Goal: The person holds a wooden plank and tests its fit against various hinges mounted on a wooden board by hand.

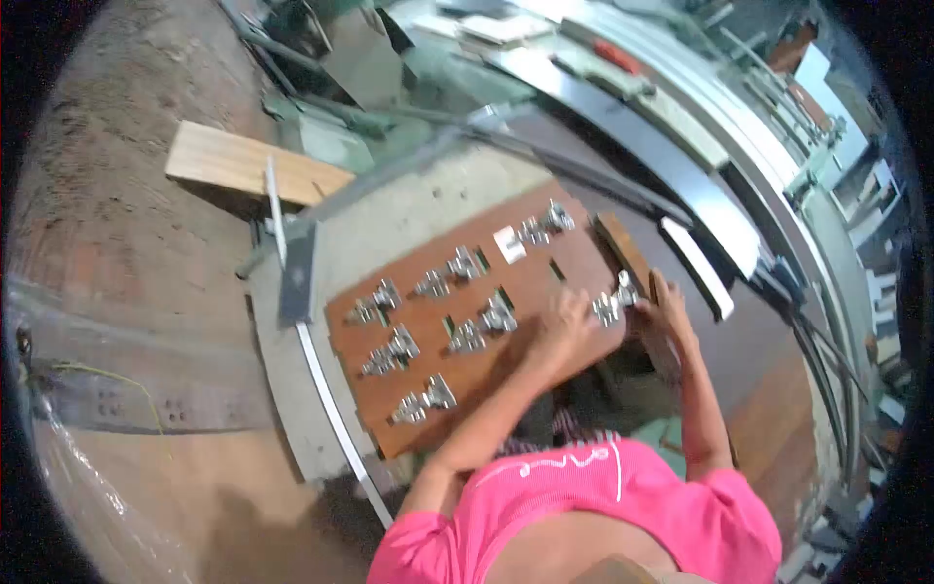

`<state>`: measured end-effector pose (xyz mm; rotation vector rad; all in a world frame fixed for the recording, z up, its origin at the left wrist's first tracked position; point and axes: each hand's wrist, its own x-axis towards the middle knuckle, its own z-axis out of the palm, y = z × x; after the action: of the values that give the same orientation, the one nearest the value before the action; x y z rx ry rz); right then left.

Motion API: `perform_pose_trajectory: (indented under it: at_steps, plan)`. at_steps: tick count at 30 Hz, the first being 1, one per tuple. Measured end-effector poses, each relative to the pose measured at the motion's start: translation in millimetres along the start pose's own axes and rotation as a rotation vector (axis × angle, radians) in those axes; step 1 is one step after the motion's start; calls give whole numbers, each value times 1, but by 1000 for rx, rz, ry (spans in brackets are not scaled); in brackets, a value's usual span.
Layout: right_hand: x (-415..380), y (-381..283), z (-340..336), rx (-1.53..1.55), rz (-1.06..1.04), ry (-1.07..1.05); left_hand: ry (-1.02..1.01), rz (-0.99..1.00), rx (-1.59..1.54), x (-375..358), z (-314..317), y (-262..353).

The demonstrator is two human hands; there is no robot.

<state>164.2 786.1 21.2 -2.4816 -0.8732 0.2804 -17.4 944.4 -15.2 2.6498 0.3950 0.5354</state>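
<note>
On the tabletop (409,209) lies a brown wooden board (467,336) carrying rows of metal hinge fittings (391,352) beside rectangular slots. Left hand (562,326) rests flat on the board's right part, fingers loosely together, just beside a metal fitting (613,300) at the board's right edge. Right hand (667,313) sits at that edge, touching the same fitting; whether its fingers pinch it cannot be told. Beyond the board lie a white strip (697,267) and curved metal rails (632,136).
</note>
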Motion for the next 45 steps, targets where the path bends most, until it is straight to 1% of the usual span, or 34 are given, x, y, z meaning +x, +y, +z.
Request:
perform_pose_trajectory:
  at_steps: [1,2,3,5,9,10,11,13,14,15,17,18,20,21,23,24,26,27,29,30,32,33,35,38,41,44,45]
  plan:
    - [15,20,10,24,-31,-32,22,-54,-17,17,-10,14]
    - [12,13,5,69,59,-67,8,-67,-59,19,-15,25]
    - [5,8,1,81,54,-40,-15,-82,-107,21,-18,30]
    - [-18,-10,-11,-19,-10,115,15,-49,-95,20,-12,29]
    - [-83,-50,-34,90,-25,69,35,-16,-48,19,-3,19]
    - [-99,-54,-36,84,-29,67,69,17,-58,15,2,15]
    - [-111,-57,-36,76,-36,64,58,19,-59,11,7,12]
    - [-130,-60,-34,31,-12,69,298,115,99,10,8,13]
    - [-138,-59,-31,37,5,76,77,43,30,11,7,10]
    - [-144,-60,-29,44,23,87,71,48,27,12,-2,13]
    - [-150,-59,-26,46,41,102,-107,-75,99,11,-15,21]
    - [-150,-55,-24,17,15,89,-112,-66,95,12,-14,23]
    - [-150,-56,-22,-23,-9,91,178,31,-68,13,-14,24]
    - [-150,-57,-24,-25,-6,96,179,36,-70,13,-10,22]
    - [-149,-61,-27,-11,-34,121,63,-46,15,9,2,14]
    - [-149,-62,-25,-10,-37,118,64,-50,18,8,1,15]
    - [-150,-62,-23,-41,-52,174,99,-66,-121,7,1,16]
    - [-151,-61,-22,-39,-54,169,98,-71,-119,7,-2,15]
    - [-153,-57,-21,-45,-38,141,72,-29,-70,8,-6,15]
    - [-154,-59,-21,3,10,112,71,-32,-69,9,-2,12]
    - [-157,-60,-21,-9,-17,132,125,17,-168,6,7,7]
    - [-159,-59,-22,-22,-47,157,118,12,-170,5,2,10]
    - [-161,-57,-19,-30,-35,138,35,-20,-81,9,-13,17]
    - [-162,-55,-17,-29,-12,133,90,-15,-132,8,-6,14]
    - [-165,-55,-16,-4,0,126,101,-34,-103,8,7,9]
    - [-160,-51,-12,-22,-35,150,21,-58,-74,11,-27,27]
    - [-157,-52,-14,-8,-9,125,49,-38,-70,9,-5,15]
